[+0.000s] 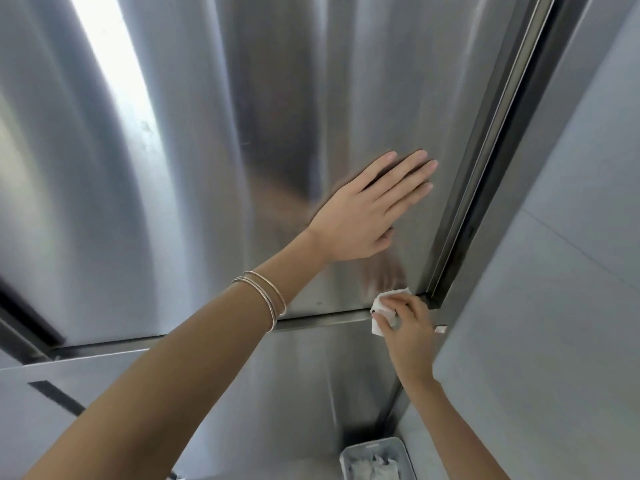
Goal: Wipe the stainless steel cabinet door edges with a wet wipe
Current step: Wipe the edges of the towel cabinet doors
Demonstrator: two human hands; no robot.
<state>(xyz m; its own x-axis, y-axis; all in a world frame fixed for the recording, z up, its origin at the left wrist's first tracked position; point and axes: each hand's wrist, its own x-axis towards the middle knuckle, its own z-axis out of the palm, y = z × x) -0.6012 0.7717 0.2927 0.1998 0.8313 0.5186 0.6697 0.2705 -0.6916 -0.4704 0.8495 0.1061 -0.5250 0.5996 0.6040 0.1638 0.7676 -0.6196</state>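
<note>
1. Here, the left hand (360, 216) lies flat against the stainless steel cabinet door (242, 133), fingers straight and close together, gripping nothing.
2. Two thin bangles (266, 296) sit on that forearm, in front of the door's lower edge.
3. The right hand (408, 327) pinches a white wet wipe (381, 306) in curled fingers at the door's lower right corner, pressing it against the bottom edge.
4. Well below the door, a small grey container (370, 445) holds crumpled white material.
5. Right of the door runs a dark gap, then a grey wall panel (554, 271).
</note>
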